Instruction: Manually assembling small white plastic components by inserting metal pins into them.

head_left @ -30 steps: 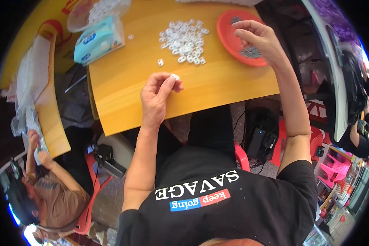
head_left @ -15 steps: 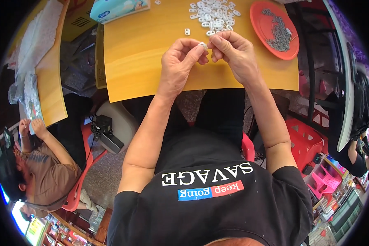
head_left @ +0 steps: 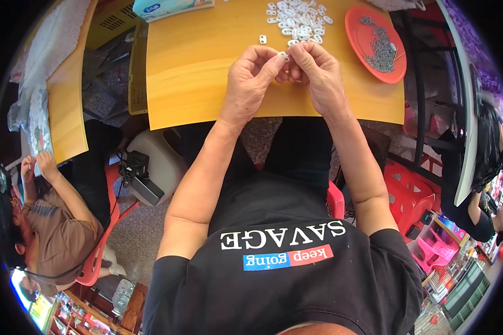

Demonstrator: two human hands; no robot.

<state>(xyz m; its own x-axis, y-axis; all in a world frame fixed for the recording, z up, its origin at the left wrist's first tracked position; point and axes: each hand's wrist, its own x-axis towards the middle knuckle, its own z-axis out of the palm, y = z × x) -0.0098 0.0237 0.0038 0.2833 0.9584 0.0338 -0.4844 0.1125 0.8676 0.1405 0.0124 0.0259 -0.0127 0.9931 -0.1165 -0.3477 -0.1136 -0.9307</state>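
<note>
Over the yellow table [head_left: 201,84], my left hand [head_left: 248,78] pinches a small white plastic piece [head_left: 284,56] between thumb and forefinger. My right hand [head_left: 321,78] is closed against it, thumb and fingers pressed together at the piece; whatever they hold is too small to make out. Just beyond my fingers spreads a pile of white oval pieces with two holes [head_left: 302,22]. One loose white piece [head_left: 262,39] lies left of the pile. To the right, a red plate [head_left: 394,76] carries a heap of small grey screw-like parts [head_left: 381,54].
A light blue tissue pack [head_left: 179,6] sits at the table's far left. Left of me, a seated person [head_left: 61,223] works at another yellow table [head_left: 67,111]. A grey stool [head_left: 167,153] with black adapters stands between us. Red plastic chairs [head_left: 405,190] are at the right.
My hands have come closer together, the right fingertips now meeting the white piece in my left. The whole view has shifted slightly.
</note>
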